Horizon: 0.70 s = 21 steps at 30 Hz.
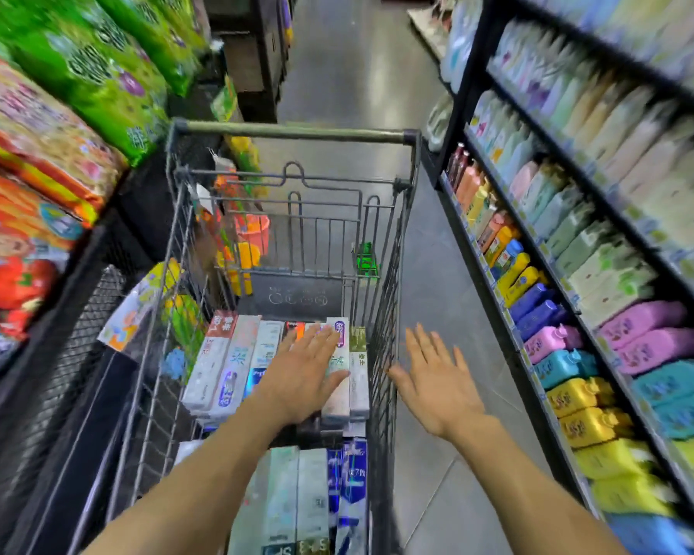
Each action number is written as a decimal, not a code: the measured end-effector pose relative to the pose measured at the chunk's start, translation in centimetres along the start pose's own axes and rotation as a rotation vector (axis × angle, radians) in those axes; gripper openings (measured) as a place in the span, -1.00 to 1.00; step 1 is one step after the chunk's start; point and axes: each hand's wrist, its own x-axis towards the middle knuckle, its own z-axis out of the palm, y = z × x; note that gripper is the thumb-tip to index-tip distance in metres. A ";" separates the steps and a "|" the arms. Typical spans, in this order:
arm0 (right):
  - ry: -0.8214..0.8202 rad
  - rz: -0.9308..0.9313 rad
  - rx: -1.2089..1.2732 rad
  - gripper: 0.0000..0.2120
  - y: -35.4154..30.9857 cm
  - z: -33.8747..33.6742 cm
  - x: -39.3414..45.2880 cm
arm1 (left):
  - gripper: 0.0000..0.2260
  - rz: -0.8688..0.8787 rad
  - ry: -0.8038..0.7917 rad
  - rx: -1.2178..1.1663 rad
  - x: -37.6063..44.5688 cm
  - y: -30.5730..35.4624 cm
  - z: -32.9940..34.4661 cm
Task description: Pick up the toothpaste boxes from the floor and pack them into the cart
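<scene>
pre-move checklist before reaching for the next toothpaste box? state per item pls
1. Left hand free: ok, flat and open over the boxes in the cart.
2. Right hand free: ok, open, outside the cart's right wall.
3. Packed boxes lie flat in rows: ok.
4. Room left in cart: ok, far end bare.
5. Boxes left on floor: cannot tell, none in view.
6. Aisle beside shelf: ok.
</scene>
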 end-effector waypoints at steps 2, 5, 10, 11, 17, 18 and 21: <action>-0.001 0.064 0.006 -0.34 -0.6 -1.4 -3.7 | -0.05 0.085 0.011 0.011 -1.4 0.7 -2.8; 0.049 0.188 0.017 -0.33 -0.7 -3.3 -9.8 | -0.10 0.223 0.006 0.032 -3.7 3.0 -6.6; 0.137 0.436 0.063 -0.13 0.7 -5.2 -21.1 | -0.27 0.462 0.113 0.061 -7.0 8.1 -10.9; 0.171 0.491 0.075 -0.11 1.1 -5.4 -23.5 | -0.32 0.525 0.118 0.099 -7.3 9.5 -11.3; 0.314 0.800 0.156 0.01 3.6 -4.9 -40.0 | -0.15 0.896 0.201 0.159 -11.5 23.5 -14.5; 0.337 0.858 0.174 0.06 4.1 -4.2 -42.9 | -0.19 0.956 0.209 0.158 -12.7 26.5 -14.9; 0.402 1.033 0.225 0.02 5.0 -1.2 -52.0 | -0.27 1.154 0.252 0.181 -17.8 35.7 -15.3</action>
